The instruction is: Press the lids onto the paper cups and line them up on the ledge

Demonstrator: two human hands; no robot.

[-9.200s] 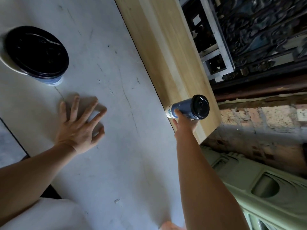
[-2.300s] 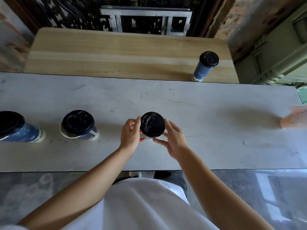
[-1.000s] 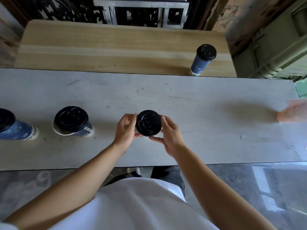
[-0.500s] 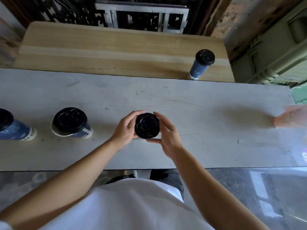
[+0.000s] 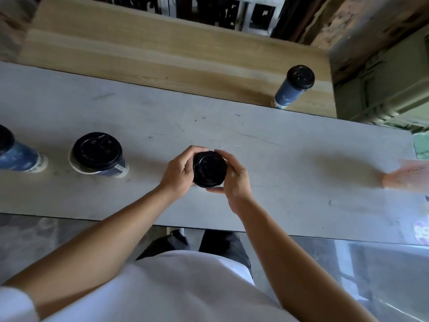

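Recorded black on the centre lid (image 5: 209, 169) and the rear lid (image 5: 300, 77). Dark blue on the rear cup (image 5: 286, 95), pale band at base. Same blue with white band on the far-left cup (image 5: 18, 159). Pale wood grain, one lighter stripe, on the ledge (image 5: 139, 54). Grey-white with dark scratches on the counter (image 5: 290, 159). White on the shirt (image 5: 174, 287); olive green on the crate (image 5: 383, 89).

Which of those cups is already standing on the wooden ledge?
The blue cup at far right, alone on the wooden ledge; the other three sit on the grey counter.
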